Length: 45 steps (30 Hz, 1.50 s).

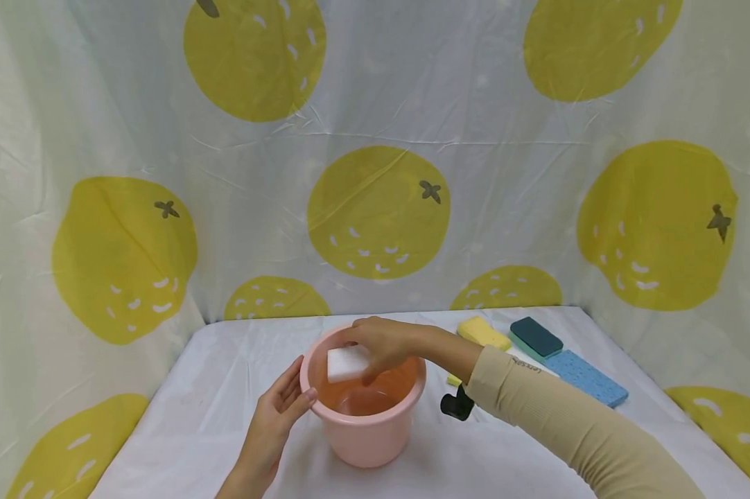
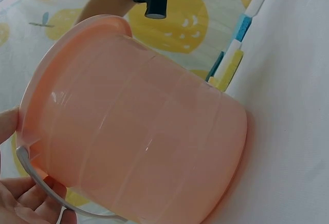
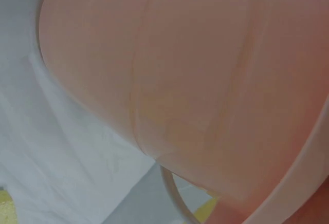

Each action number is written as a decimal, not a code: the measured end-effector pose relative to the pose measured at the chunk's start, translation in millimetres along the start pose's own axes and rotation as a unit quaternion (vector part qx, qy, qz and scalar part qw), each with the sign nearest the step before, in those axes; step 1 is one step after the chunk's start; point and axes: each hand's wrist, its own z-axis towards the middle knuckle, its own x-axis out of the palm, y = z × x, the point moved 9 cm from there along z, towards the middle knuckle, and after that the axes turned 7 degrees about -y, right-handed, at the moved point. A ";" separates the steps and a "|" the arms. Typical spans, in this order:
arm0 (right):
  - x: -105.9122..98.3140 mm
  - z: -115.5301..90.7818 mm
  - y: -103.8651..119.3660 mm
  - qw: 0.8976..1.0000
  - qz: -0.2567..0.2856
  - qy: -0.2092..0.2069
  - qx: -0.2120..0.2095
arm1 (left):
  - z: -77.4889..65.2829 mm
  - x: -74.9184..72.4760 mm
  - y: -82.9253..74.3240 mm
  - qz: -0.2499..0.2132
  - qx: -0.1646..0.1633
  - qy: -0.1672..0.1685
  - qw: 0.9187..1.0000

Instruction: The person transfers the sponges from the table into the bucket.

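Note:
A pink plastic bucket (image 1: 367,438) stands on the white-covered table. At its left rim my left hand (image 1: 276,416) grips the edge, thumb on the rim and fingers along the outside. In the left wrist view, fingers (image 2: 38,198) of that hand lie by the bucket's grey handle (image 2: 54,196). Reaching in over the rim from the right, my right hand (image 1: 384,343) holds a white rectangular sponge (image 1: 347,363) inside the bucket's mouth. The right wrist view is filled mostly by the bucket's outer wall (image 3: 169,80); the right hand's fingers are hidden there.
Right of the bucket lie a yellow sponge (image 1: 482,332), a dark green-topped scouring sponge (image 1: 536,337) and a blue sponge (image 1: 587,378), with white and yellow pieces partly behind the right forearm. A black wrist camera (image 1: 457,403) hangs under that sleeve. Fruit-patterned sheets (image 1: 375,118) enclose the table.

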 end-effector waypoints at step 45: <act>-60.4 -75.4 -52.3 0.996 0.015 -0.070 0.055 | 1.5 -0.8 3.9 -0.009 -0.010 0.000 1.000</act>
